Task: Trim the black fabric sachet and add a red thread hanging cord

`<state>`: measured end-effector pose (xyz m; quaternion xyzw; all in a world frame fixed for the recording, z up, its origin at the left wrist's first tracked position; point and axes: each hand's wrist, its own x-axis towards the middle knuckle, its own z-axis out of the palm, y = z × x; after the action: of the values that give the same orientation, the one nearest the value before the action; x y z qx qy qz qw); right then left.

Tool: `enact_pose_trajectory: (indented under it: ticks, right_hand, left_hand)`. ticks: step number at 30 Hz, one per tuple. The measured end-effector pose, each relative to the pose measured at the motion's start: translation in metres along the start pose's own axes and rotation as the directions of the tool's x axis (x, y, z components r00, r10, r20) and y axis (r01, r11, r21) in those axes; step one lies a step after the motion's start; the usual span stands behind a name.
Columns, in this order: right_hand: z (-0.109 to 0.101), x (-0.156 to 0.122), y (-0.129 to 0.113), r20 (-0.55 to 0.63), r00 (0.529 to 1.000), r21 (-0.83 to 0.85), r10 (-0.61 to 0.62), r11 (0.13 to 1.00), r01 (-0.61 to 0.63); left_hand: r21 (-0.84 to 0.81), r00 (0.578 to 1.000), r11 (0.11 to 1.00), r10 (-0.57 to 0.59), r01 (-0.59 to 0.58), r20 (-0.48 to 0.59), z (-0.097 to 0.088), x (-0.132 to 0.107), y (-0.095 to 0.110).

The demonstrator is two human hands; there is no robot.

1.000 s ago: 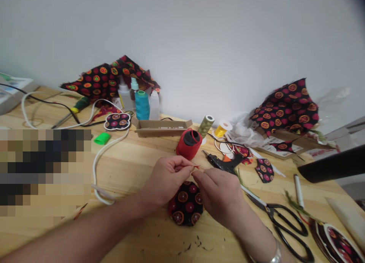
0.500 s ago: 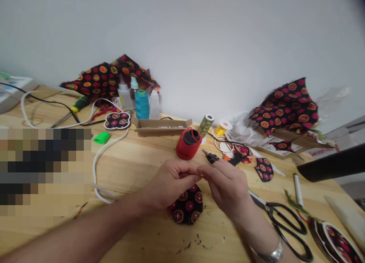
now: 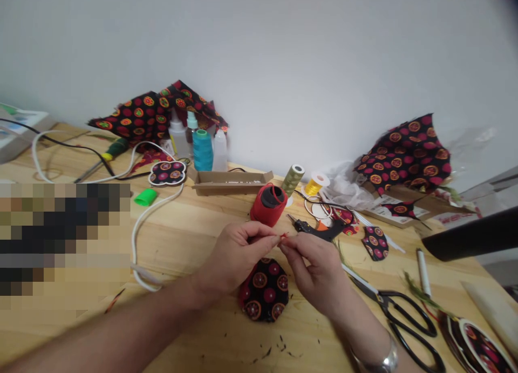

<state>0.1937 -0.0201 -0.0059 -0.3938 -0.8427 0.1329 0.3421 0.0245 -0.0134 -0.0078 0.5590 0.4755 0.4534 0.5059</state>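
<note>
My left hand point(image 3: 233, 258) and my right hand point(image 3: 316, 266) meet fingertip to fingertip above the wooden table point(image 3: 194, 227). Both are pinched shut on a short piece of red thread point(image 3: 283, 237) that sticks out between them. Just below the hands lies a small padded piece of black fabric with red and orange circles point(image 3: 265, 294). A red spool of thread point(image 3: 267, 204) stands right behind the fingertips. A metal bracelet point(image 3: 382, 361) is on my right wrist.
Black scissors point(image 3: 404, 313) lie to the right, a black glue gun point(image 3: 315, 229) behind my right hand. Olive point(image 3: 292, 179), yellow point(image 3: 317, 183) and teal point(image 3: 202, 149) spools, bottles, a cardboard tray point(image 3: 229, 180), white cable point(image 3: 140, 230) and patterned cloth heaps point(image 3: 407, 153) line the back.
My hands pressed together half a second ago, then drew slightly apart; the red thread end shows between the fingertips again. My right hand now sits lower and turned.
</note>
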Motion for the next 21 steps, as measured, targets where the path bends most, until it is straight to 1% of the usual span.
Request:
enact_pose_trajectory:
  ticks: [6, 9, 14, 21]
  right_hand:
    - [-0.0001, 0.0004, -0.0007, -0.032, 0.999, -0.01, -0.012, 1.0, 0.011]
    - [0.0, 0.0003, -0.0007, -0.01, 1.0, -0.017, -0.019, 1.0, 0.019]
    - [0.0019, -0.0005, -0.0011, 0.024, 1.0, -0.034, -0.018, 0.999, 0.019]
    - [0.0037, -0.0002, -0.0009, 0.031, 0.999, -0.054, -0.028, 0.998, 0.03]
  left_hand:
    - [0.019, 0.999, 1.0, -0.013, 0.014, -0.031, 0.0009, 0.001, 0.0045]
    - [0.029, 0.999, 0.999, -0.013, 0.014, -0.041, 0.0017, 0.0011, 0.0045]
    - [0.01, 1.0, 1.0, -0.003, 0.004, -0.017, 0.0017, 0.0, 0.0026]
    - [-0.043, 0.998, 0.997, -0.063, 0.063, -0.004, 0.0028, -0.0004, 0.0026]
